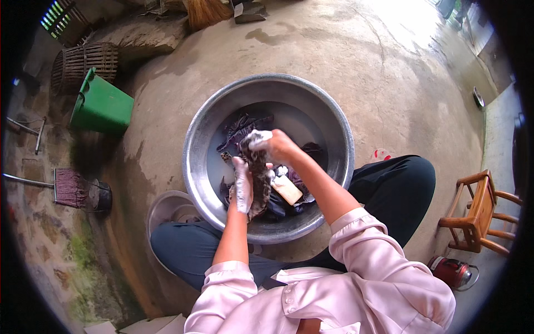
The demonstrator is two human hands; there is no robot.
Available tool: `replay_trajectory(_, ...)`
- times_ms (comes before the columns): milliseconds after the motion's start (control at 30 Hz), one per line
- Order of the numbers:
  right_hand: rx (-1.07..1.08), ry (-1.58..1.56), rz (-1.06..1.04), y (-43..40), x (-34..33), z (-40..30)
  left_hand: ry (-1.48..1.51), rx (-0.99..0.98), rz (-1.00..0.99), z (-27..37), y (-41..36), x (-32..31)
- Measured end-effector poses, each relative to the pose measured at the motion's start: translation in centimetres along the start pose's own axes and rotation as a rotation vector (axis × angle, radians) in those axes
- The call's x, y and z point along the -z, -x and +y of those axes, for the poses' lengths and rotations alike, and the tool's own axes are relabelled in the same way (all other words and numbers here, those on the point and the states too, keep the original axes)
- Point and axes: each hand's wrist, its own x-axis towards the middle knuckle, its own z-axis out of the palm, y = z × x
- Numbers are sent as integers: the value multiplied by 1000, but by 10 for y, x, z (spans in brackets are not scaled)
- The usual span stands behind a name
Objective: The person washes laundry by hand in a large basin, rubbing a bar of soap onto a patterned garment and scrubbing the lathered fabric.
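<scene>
Both soapy hands grip one dark, sudsy cloth above a large metal basin. My left hand is at the cloth's left side, covered in white lather. On the cloth's upper part, my right hand is closed, with thick foam at its fingers. Below my right hand, a pale yellow bar of soap rests on dark wet clothes. More purple and dark cloth lies in the cloudy water on the basin's far left side.
A second metal basin stands partly under my left knee. To the left are a green plastic bin, a bamboo basket and a mop head beside a dark bucket. At the right stand a wooden chair and a red flask.
</scene>
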Motion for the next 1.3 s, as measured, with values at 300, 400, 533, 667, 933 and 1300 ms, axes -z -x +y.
replay_trajectory(300, 164, -995, -111, 3, 43, 20, -469, -183, 392, 5, 4, 4)
replay_trajectory(400, -79, -1043, 19, -20, 25, 65, -13, -216, 452, 8, 2, 3)
replay_trajectory(533, 420, 111, 407, -4, -53, 68, 166, -140, 418, 3, -7, 19)
replay_trajectory(667, 605, 653, 224, 46, -108, 38, 595, -125, -37, -28, -22, 78)
replay_trajectory(933, 521, 648, 534, 11, -63, 66, 592, 51, 56, -40, -14, -4)
replay_trajectory(1300, 497, 606, 647, 2, -52, 77, 594, 163, 29, -18, 11, -44)
